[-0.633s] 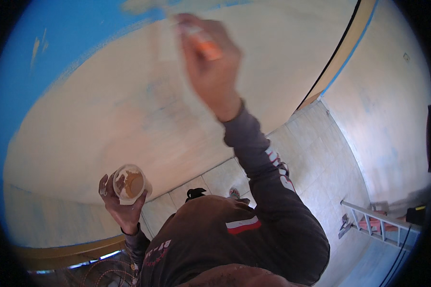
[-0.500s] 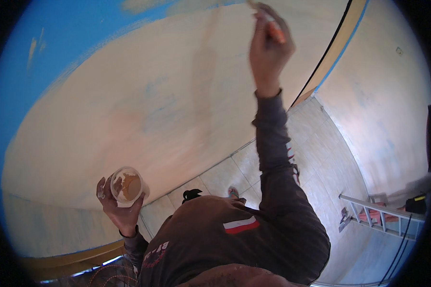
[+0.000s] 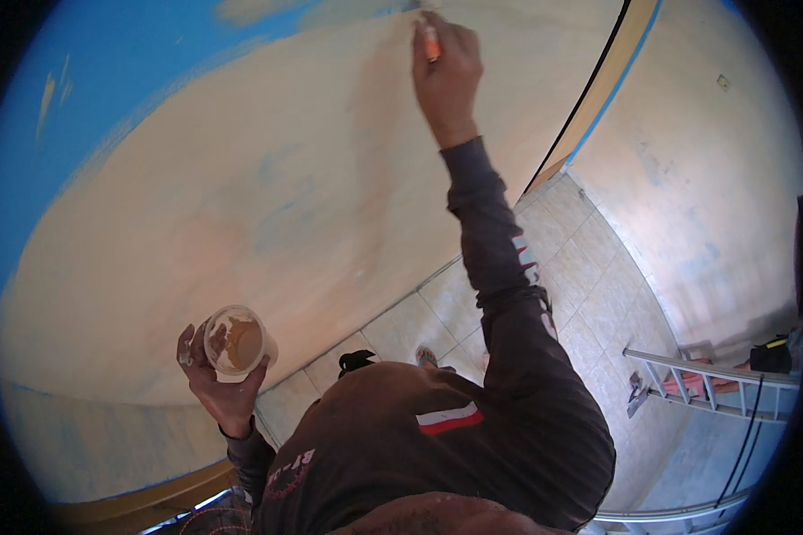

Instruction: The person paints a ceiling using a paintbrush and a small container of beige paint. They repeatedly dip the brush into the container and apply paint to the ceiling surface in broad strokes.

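Note:
My left hand [image 3: 221,392] is wrapped round a clear plastic cup [image 3: 239,342] with tan paint in it and smeared on its inner wall. With my arm stretched far up, my right hand [image 3: 451,76] grips a paintbrush [image 3: 432,45] by its orange handle. The brush head is up at the wall, near the top of the view, and its bristles are mostly hidden by my fingers. Before me the wall [image 3: 178,241] has a broad beige painted area, bordered by bright blue [image 3: 27,143] at the upper left. Faint blue patches show through the beige.
An aluminium ladder [image 3: 687,364] lies at the lower right, with a black bag [image 3: 770,357] and pinkish items behind it. Pale floor tiles [image 3: 589,267] run along the wall's foot. A black-edged tan strip [image 3: 589,102] marks the corner with the right-hand wall [image 3: 696,178].
My right hand has moved left with the brush, bringing it to the wall near the blue edge. My left hand holds the cup in nearly the same place.

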Demonstrator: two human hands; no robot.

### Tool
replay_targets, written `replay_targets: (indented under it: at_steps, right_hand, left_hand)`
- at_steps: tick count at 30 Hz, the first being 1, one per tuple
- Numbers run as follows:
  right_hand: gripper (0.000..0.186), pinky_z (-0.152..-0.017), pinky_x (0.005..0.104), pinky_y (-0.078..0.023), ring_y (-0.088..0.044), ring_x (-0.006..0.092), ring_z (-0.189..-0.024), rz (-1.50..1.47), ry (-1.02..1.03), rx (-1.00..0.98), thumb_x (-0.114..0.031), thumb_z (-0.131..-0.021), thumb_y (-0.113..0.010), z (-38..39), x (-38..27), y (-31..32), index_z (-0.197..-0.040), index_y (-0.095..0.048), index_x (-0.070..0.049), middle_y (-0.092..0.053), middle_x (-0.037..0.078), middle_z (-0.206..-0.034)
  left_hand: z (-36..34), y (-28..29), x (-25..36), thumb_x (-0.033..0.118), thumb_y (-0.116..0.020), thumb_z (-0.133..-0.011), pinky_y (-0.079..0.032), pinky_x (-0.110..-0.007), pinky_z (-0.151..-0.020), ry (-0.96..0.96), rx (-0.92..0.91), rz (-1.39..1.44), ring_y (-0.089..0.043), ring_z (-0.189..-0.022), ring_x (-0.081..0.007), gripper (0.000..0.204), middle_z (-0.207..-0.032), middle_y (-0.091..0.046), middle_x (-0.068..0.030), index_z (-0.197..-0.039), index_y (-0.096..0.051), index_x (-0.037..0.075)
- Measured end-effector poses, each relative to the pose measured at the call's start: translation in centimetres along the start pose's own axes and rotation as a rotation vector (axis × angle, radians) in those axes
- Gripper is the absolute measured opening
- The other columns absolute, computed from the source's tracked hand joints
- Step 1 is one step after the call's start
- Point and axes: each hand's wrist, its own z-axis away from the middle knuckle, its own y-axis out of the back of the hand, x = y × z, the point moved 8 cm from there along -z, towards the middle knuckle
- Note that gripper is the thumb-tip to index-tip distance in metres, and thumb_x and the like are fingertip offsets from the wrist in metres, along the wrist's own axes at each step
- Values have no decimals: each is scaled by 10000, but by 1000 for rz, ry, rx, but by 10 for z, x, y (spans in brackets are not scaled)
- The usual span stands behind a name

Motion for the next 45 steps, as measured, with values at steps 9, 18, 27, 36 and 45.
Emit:
replay_targets:
  at_steps: [9,18,27,36,45]
  right_hand:
    - [282,-789,411,-523,-600,322,-919,-338,65,-123,-87,-884,-762,-19,-183,-19,-1134,-672,6,-642,135,-946]
    - [187,-770,390,-552,-675,310,-893,-264,-95,33,-54,-921,-722,-21,-98,24,-1108,-712,-54,-728,121,-1057]
    - [226,-813,447,-529,-626,347,-954,127,-26,116,-188,-996,-670,-48,42,14,-1149,-721,-30,-673,170,-987]
    - [261,-800,435,-501,-579,340,-905,-85,48,-9,-103,-926,-724,-28,-107,-12,-1166,-678,-9,-631,151,-966]
    - [173,-648,300,-506,-639,207,-776,-566,-22,-132,-91,-932,-729,-24,-163,8,-1077,-722,4,-734,128,-993]
  left_hand:
    - [-13,37,9,86,-929,-588,-520,-458,-1098,-58,7,36,-563,-1297,-319,1129,-1415,-531,-178,-1525,-301,22]
    - [-7,42,-14,145,-949,-585,-531,-459,-1091,-29,39,6,-562,-1295,-310,1116,-1448,-476,-166,-1506,-333,11]
    - [-13,32,-8,215,-969,-585,-523,-452,-1087,-67,48,-48,-563,-1291,-307,1084,-1472,-440,-161,-1476,-391,-5]
    - [-5,37,12,222,-965,-610,-509,-442,-1099,-61,36,-196,-563,-1290,-301,1102,-1438,-481,-168,-1496,-351,-7]
    - [-4,39,3,212,-959,-621,-517,-442,-1091,-89,37,-156,-560,-1294,-299,1103,-1424,-501,-177,-1506,-338,-6]
